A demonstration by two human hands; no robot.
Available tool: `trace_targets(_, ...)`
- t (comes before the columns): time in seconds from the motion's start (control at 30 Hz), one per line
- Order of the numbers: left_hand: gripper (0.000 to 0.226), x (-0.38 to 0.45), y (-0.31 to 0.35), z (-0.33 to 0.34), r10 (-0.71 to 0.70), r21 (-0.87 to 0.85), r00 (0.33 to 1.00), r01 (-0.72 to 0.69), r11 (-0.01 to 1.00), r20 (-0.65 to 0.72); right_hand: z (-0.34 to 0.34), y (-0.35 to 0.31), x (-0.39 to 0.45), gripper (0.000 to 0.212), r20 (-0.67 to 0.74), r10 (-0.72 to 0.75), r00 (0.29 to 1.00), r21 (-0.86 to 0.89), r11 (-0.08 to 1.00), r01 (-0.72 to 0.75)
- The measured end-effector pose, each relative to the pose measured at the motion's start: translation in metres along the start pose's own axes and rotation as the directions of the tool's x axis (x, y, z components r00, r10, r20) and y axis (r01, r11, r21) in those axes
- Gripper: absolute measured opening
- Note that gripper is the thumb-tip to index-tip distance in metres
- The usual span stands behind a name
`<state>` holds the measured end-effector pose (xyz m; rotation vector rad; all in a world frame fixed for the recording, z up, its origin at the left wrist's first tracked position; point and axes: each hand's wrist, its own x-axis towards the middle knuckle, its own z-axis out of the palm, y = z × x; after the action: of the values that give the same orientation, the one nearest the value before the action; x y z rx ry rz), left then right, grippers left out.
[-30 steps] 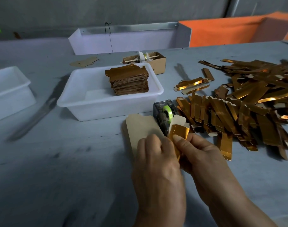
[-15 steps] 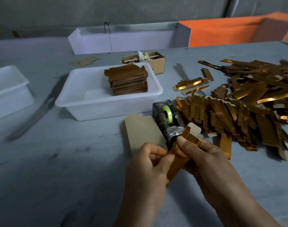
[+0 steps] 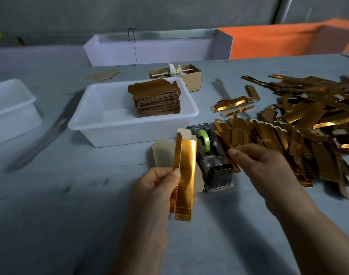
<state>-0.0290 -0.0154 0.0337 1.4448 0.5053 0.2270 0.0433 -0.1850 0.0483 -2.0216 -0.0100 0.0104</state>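
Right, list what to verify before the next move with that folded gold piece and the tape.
1. Left hand pinches the folded gold foil card sleeve firmly: ok.
2. Sleeve is lifted off the table, long side upright: ok.
3. Black tape dispenser with a green roll stands right beside the sleeve: ok.
4. Right hand has a tape strip between its fingertips: cannot tell.
5. Loose pile of gold sleeves is kept off the dispenser: not ok, it crowds that side.
6. White plastic tub has room beside the stack of flat gold blanks: ok.
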Motion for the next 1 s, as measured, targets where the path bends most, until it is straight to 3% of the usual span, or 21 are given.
trace_targets(0.1,0.008,0.001,-0.004,0.002,-0.055,-0.049,0.998,0.055,0.997,0.002,0.009,0.009,0.010,0.012,0.130,0.080,0.988,-0.059,0.996,-0.072)
trace_targets(0.23,0.009,0.001,-0.012,0.004,-0.127,-0.096,0.992,0.129,0.987,0.020,0.013,0.012,0.012,0.016,0.148,0.123,0.981,0.001,0.992,-0.124)
trace_targets(0.47,0.009,0.002,-0.014,0.008,-0.121,-0.131,0.992,0.123,0.984,0.025,0.014,0.006,0.013,0.017,0.187,0.181,0.966,0.046,0.980,-0.193)
trace_targets(0.73,0.011,0.001,-0.008,0.019,-0.059,-0.077,0.996,0.064,0.995,0.063,0.021,0.006,0.007,0.012,0.114,0.160,0.981,0.155,0.972,-0.176)
trace_targets(0.9,0.013,0.004,-0.012,0.026,-0.055,-0.054,0.996,0.059,0.997,0.064,0.021,0.004,0.003,0.013,0.120,0.175,0.977,0.418,0.884,-0.210)
trace_targets(1.0,0.012,0.007,-0.013,0.024,-0.080,-0.068,0.995,0.084,0.994,0.054,0.017,0.009,-0.002,0.019,0.047,0.125,0.991,0.320,0.938,-0.134)
